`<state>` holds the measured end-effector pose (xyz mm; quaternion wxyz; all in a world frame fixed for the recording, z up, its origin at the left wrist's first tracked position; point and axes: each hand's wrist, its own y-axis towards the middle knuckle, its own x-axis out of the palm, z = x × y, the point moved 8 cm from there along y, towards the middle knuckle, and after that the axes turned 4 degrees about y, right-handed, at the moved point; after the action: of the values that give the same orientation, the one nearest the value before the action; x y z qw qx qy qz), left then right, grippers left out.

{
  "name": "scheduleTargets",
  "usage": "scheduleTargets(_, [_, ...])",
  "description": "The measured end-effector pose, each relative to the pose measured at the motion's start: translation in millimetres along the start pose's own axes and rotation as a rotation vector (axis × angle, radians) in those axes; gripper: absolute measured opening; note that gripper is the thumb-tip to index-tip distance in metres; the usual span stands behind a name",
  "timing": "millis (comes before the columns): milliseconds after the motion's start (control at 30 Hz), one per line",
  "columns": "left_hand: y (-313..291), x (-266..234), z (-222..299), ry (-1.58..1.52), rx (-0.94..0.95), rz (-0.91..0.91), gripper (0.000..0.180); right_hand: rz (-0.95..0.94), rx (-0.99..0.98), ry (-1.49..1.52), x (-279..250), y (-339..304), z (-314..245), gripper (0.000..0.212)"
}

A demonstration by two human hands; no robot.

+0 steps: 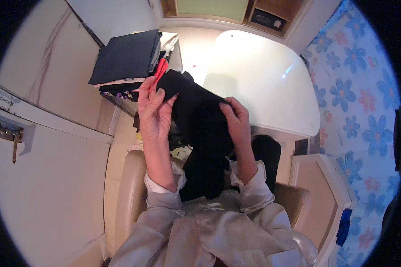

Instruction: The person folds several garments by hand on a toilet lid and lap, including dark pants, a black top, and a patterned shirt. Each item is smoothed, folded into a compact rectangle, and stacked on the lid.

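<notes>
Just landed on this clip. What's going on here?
A person seated in a tan chair is holding up a piece of black cloth with both hands. The left hand has its grip near the cloth's upper left end, and the right hand pinches its right edge. The cloth hangs between them over the lap. Ahead to the left sits a stack of folded clothes, and a white tabletop is ahead to the right.

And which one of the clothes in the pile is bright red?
The red cloth poking out on the right of the pile, near the left hand. The big folded cloth on top is dark, and no others showing are bright red.
</notes>
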<state>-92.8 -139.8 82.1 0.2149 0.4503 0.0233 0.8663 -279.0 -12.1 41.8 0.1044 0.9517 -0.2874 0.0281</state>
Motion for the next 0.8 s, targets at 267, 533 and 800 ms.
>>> scheduleTargets(267, [-13,34,-15,0.308,0.098,-0.090,0.047,0.268,0.093,0.327,-69,-21,-18,0.021])
scheduleTargets(533, [-56,77,-83,0.775,-0.196,-0.372,0.044,0.487,0.119,0.774,-89,-40,-26,0.018])
scheduleTargets(800, [-97,113,-108,0.937,-0.116,-0.488,0.039,0.255,0.080,0.617,-62,-45,-28,0.020])
